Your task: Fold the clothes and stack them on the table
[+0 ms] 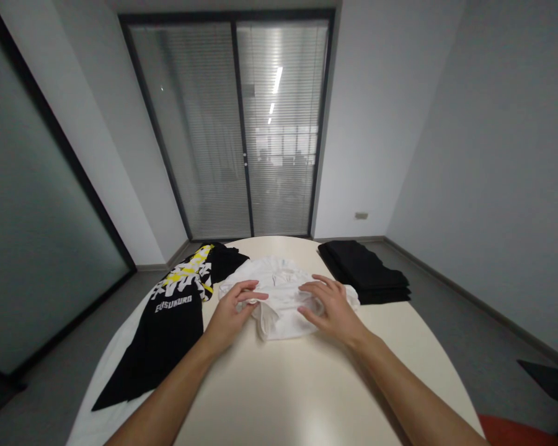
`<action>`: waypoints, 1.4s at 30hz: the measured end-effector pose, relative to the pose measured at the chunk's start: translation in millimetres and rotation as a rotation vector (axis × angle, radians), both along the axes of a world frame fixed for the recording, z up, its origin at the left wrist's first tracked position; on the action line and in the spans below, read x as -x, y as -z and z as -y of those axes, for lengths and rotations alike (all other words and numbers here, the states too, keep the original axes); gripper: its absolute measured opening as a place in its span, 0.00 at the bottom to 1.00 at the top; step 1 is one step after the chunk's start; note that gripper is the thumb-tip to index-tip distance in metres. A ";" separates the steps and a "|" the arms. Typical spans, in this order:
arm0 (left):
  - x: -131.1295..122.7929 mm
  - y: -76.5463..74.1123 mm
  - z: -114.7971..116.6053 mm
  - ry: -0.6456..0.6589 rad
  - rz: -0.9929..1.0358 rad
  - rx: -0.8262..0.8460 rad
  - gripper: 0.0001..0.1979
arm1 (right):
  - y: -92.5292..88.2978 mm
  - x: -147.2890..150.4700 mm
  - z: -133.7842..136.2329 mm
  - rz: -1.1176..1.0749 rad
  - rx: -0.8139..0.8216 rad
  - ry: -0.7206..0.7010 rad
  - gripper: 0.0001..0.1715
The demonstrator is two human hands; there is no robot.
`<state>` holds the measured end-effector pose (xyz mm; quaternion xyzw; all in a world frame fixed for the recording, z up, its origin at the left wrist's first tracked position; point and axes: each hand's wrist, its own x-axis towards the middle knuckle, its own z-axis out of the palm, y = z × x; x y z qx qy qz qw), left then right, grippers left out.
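Observation:
A crumpled white garment (288,322) lies partly bunched on the table in front of me; its exact kind is hard to tell. At its left side my left hand (232,313) pinches a loose edge of the cloth between thumb and fingers, and a flap hangs down just beside the fingertips. Over the right part of the garment is my right hand (331,308), fingers curved and apart, with the thumb resting near the cloth. No grip shows in that hand.
To the left, a black garment (167,347) with white and yellow print is spread over other white cloth (116,359). A stack of folded black cloth (365,269) sits at the right of the pale round-edged table (279,396). Something red (516,430) shows at lower right.

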<state>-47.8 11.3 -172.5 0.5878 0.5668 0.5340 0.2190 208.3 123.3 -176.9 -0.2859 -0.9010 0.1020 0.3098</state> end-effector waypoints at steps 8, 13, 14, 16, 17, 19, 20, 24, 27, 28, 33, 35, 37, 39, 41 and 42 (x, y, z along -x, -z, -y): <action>-20.7 -2.0 7.8 -0.023 -0.197 -0.019 0.08 | 3.0 42.5 51.4 -0.093 0.188 -0.110 0.26; -19.6 -2.3 8.7 -0.001 -0.228 -0.047 0.07 | 11.4 46.7 47.2 -0.186 0.218 -0.112 0.06; -18.4 -2.7 8.4 0.017 -0.223 -0.047 0.07 | 12.9 45.5 44.4 -0.208 0.230 -0.103 0.07; -16.6 -3.9 8.1 0.060 -0.225 -0.055 0.07 | 15.6 42.8 39.4 -0.243 0.247 -0.089 0.09; -16.1 -4.5 8.2 0.076 -0.230 -0.062 0.08 | 16.7 41.7 37.7 -0.250 0.251 -0.089 0.10; -15.8 -5.6 8.6 0.090 -0.244 -0.073 0.07 | 17.6 40.3 36.4 -0.252 0.251 -0.098 0.11; -15.8 -5.9 8.9 0.090 -0.247 -0.072 0.07 | 17.1 39.7 36.7 -0.244 0.247 -0.112 0.11; -12.0 -3.2 6.7 0.037 -0.196 -0.069 0.03 | 7.0 31.9 34.6 -0.137 0.180 -0.211 0.12; -3.0 1.0 0.3 -0.028 -0.028 -0.117 0.01 | -2.5 14.4 18.8 -0.084 0.131 -0.110 0.15; 0.8 2.0 -2.2 -0.046 0.041 -0.127 0.04 | -4.3 6.6 10.9 -0.080 0.123 -0.017 0.16; 24.1 1.2 -10.9 -0.223 0.333 -0.122 0.18 | 0.6 -30.0 -27.1 0.032 0.201 0.498 0.28; 36.0 0.4 -11.9 -0.315 0.412 -0.127 0.22 | 4.6 -37.8 -35.4 0.098 0.288 0.566 0.31; 49.0 1.3 -12.4 -0.401 0.449 -0.130 0.23 | 6.4 -41.4 -40.0 0.090 0.353 0.545 0.24; 61.4 4.2 -13.3 -0.496 0.464 -0.132 0.22 | 6.0 -42.4 -42.8 -0.010 0.355 0.495 0.17; 71.4 8.1 -14.9 -0.587 0.461 -0.126 0.22 | 4.5 -42.6 -44.8 -0.135 0.338 0.463 0.15; 75.0 9.9 -15.7 -0.621 0.453 -0.120 0.22 | 3.9 -42.9 -45.8 -0.180 0.338 0.453 0.15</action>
